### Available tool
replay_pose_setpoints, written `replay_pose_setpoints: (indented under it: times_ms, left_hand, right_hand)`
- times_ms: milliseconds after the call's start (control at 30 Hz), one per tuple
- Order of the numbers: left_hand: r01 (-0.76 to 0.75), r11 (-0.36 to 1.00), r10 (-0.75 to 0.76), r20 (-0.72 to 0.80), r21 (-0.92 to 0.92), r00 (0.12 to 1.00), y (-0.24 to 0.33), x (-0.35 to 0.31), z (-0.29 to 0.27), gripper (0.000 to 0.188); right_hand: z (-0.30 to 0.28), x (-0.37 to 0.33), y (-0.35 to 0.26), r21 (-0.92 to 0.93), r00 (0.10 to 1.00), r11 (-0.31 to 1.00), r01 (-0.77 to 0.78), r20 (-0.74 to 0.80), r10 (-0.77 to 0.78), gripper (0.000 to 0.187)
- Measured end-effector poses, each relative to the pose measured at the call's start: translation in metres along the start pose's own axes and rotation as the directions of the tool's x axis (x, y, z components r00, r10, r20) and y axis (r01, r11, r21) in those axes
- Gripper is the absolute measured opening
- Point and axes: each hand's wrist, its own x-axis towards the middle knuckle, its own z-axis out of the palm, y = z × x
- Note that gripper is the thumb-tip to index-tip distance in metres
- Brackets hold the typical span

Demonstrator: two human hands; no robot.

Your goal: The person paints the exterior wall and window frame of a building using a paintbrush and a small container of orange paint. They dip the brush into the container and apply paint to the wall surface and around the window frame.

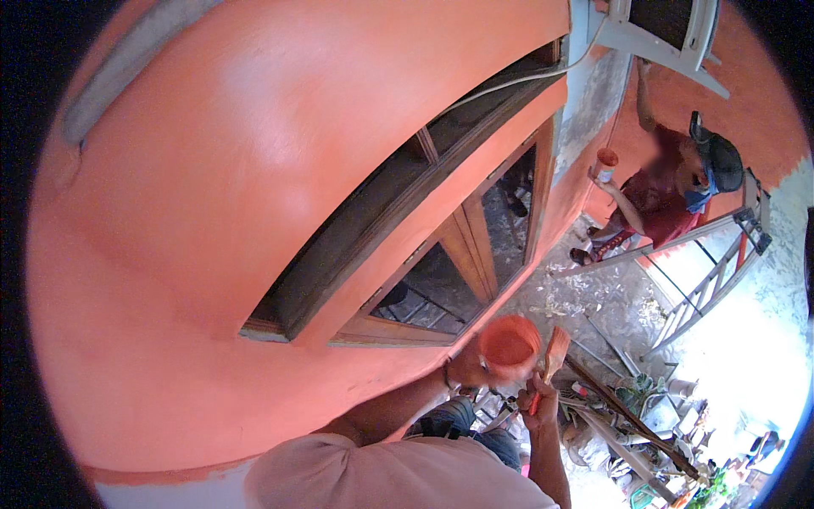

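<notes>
My left hand (pixel 465 371) holds up a round paint pot (pixel 510 341), its inside coated with orange paint. A paintbrush (pixel 555 349) stands bristles-up in my right hand (pixel 540 401), my fingers wrapped round its handle, just right of the pot. Its bristles look stained with orange and touch nothing that I can make out. Beside me the wall (pixel 212 237) is covered in orange paint, with a whitish band at its lower edge. Above my left arm, a wooden window frame (pixel 475 246) and a dark arched recess (pixel 339 246) are set into that wall.
At the right a co-worker (pixel 670 182) in red, on a ladder (pixel 704 288), holds another paint can (pixel 604 163) and reaches up near a white bracket (pixel 670 55). Planks (pixel 632 416), plants and clutter crowd the floor below my right hand. A pale cable (pixel 517 82) crosses the arch.
</notes>
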Motion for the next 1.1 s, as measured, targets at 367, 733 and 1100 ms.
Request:
replay_pose_setpoints:
  times_ms: [367,733,1100]
  left_hand:
    - [-0.147,0.665,-0.044,0.235,0.732,0.971,-0.114,-0.046,0.067,0.098]
    - [-0.072,0.691,-0.126,0.218,0.719,0.968,-0.162,-0.070,0.073,0.115]
    - [0.736,0.569,-0.617,-0.401,0.368,0.677,-0.225,-0.149,0.004,0.051]
  right_hand:
    - [-0.017,-0.064,-0.009,0.058,0.987,0.986,0.156,0.032,-0.158,0.060]
    - [-0.122,-0.084,-0.008,-0.070,0.995,0.997,0.020,-0.098,-0.026,0.071]
    - [-0.087,-0.061,-0.039,-0.065,1.000,0.998,0.011,0.019,-0.009,0.072]
